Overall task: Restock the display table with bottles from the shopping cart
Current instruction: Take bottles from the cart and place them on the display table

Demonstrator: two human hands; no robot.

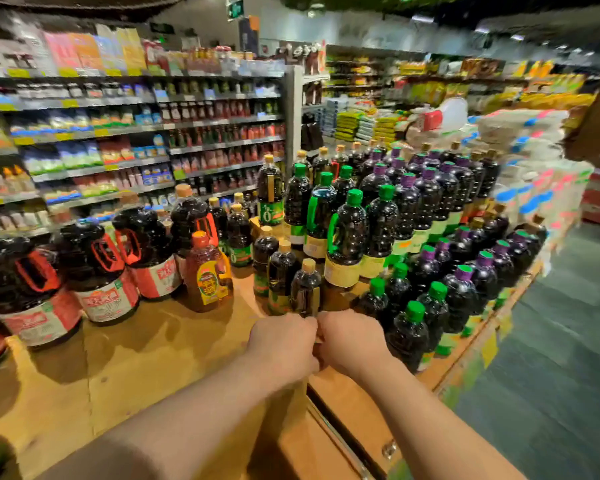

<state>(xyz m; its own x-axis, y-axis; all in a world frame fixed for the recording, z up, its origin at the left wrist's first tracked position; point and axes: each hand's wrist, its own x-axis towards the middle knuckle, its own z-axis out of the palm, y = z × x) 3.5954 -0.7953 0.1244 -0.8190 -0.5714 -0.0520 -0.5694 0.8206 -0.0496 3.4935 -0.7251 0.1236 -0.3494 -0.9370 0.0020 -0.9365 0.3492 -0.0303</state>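
In the head view, both hands are reaching forward over the wooden display table. The left hand and the right hand are touching each other at the knuckles, fingers curled downward at the base of a small dark bottle with a tan cap. Whether they are gripping this bottle, I cannot tell, because the fingertips are hidden. Taking this bottle as landmark: to its left an amber bottle with an orange cap is standing, and further left big jugs with red handles. To its right, rows of green-capped bottles are standing. Behind, store shelves are appearing blurred.
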